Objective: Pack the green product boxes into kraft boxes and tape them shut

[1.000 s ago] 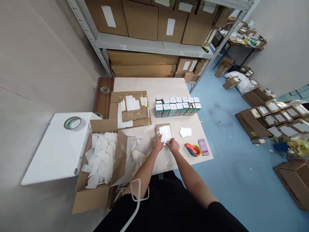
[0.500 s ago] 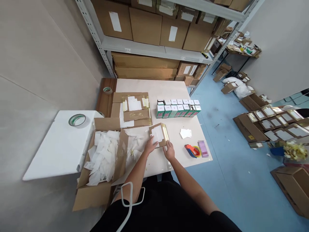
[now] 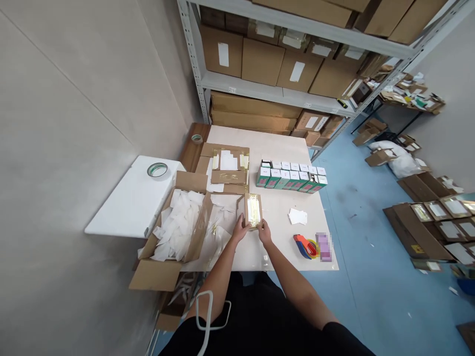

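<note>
A small cardboard box with a white label and clear tape on its upper face is between my hands, near the middle of the table. My left hand grips its lower left edge, and my right hand holds the lower right corner. To the left of it, white packing paper lies on the table. Behind it, flattened cardboard carries white labels and tape. A tape dispenser with an orange-red handle rests to the right, close to a stack of white cards.
Rows of green and white small boxes stand at the table's back right. An open carton full of white paper is at the left, beside a white surface with a tape roll. Metal shelving holds cartons behind the table.
The small box has been turned so that its taped, labelled narrow side faces up. My left hand has shifted from its broad face to its edge. The camera view has swung left.
</note>
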